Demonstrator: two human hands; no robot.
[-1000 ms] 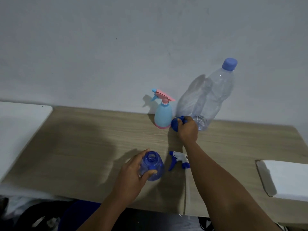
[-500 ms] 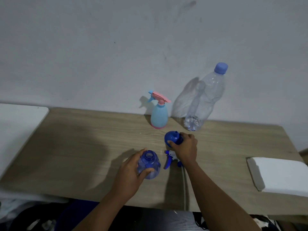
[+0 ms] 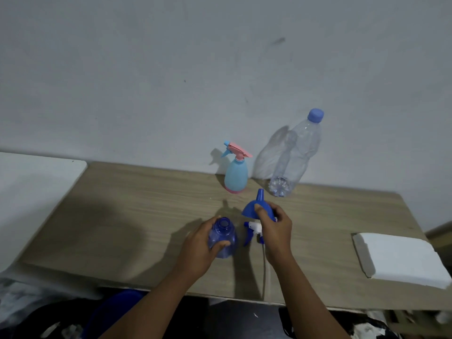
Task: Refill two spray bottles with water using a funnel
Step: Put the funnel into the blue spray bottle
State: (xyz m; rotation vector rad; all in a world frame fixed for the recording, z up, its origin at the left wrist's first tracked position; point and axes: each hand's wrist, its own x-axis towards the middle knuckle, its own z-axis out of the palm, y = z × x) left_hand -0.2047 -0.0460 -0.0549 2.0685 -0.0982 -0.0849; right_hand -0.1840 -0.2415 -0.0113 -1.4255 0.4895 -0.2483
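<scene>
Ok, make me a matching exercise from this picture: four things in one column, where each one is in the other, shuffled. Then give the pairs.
Things:
1. funnel
2. dark blue spray bottle
3. pale blue spray bottle
4. spray head

Places:
A. stands by the wall, pink trigger still on
B. held in the right hand, spout pointing up
C. lies on the table between the two hands
D. held by the left hand, neck open

Pairs: 1-B, 2-D, 3-A, 4-C

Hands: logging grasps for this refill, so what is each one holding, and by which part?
Left hand grips the open blue spray bottle around its body. Right hand grips the blue funnel by its cone, spout pointing up.
</scene>
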